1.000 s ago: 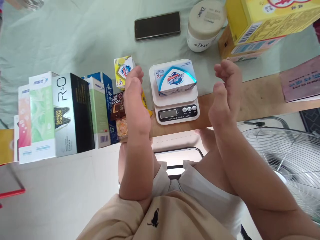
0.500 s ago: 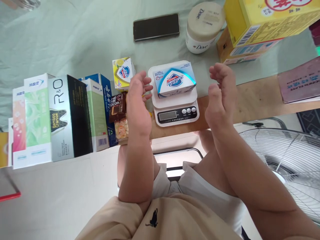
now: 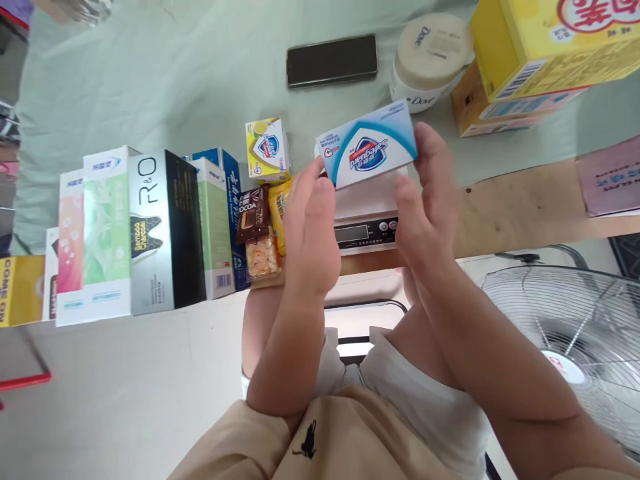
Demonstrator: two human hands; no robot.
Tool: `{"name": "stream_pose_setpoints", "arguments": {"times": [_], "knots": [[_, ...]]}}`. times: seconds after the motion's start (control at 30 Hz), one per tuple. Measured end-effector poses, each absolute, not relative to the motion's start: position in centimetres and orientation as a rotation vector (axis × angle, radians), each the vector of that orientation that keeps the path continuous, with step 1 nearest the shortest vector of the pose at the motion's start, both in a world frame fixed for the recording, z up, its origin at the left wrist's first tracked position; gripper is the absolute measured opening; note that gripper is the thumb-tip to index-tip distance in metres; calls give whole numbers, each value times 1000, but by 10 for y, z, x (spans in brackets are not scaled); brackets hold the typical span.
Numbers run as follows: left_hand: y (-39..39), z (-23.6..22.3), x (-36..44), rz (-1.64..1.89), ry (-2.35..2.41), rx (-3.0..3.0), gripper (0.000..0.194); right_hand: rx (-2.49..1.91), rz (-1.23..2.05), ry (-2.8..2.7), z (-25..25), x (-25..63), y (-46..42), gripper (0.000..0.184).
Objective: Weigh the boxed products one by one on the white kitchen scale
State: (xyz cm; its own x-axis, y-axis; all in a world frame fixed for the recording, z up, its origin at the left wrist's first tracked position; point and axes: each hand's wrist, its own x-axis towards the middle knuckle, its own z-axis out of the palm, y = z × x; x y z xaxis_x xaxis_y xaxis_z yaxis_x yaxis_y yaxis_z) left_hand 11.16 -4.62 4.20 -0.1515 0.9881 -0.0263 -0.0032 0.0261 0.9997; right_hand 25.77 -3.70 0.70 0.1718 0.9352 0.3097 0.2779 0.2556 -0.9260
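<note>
Both my hands hold a white and blue Safeguard soap box (image 3: 369, 143) lifted above a small white kitchen scale (image 3: 365, 223). My left hand (image 3: 311, 230) grips the box's left end with its fingertips. My right hand (image 3: 429, 200) grips the right end, fingers curled round it. The scale's platform is largely hidden behind my hands; its display and buttons show between them.
A yellow Safeguard soap box (image 3: 269, 150) and snack packets (image 3: 256, 233) lie left of the scale. Tall boxes (image 3: 150, 233) line the table's near edge at the left. A phone (image 3: 332, 60), a Dove jar (image 3: 431, 60) and yellow cartons (image 3: 545, 47) sit behind. A fan (image 3: 565, 333) stands at the lower right.
My hands closed in from both sides onto the soap box and lifted it off the scale's platform, tilting it. The view shifted slightly.
</note>
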Motion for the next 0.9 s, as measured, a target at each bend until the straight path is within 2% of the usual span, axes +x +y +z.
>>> {"name": "stream_pose_setpoints", "arguments": {"times": [0.3, 0.47, 0.7, 0.8, 0.9], "knots": [[-68, 59, 86, 1204, 1208, 1281, 39, -1135, 1061, -887, 32, 217, -21, 35], [-68, 68, 74, 1195, 1276, 986, 47, -1292, 1108, -948, 50, 195, 11, 36], [-59, 68, 68, 1168, 1264, 628, 58, -1417, 1339, -1257, 65, 148, 84, 33], [-54, 61, 64, 1210, 1213, 461, 67, -1465, 1306, -1383, 63, 134, 96, 30], [-48, 58, 59, 1262, 1088, 321, 66, -1536, 1170, -1512, 57, 132, 101, 27]]}}
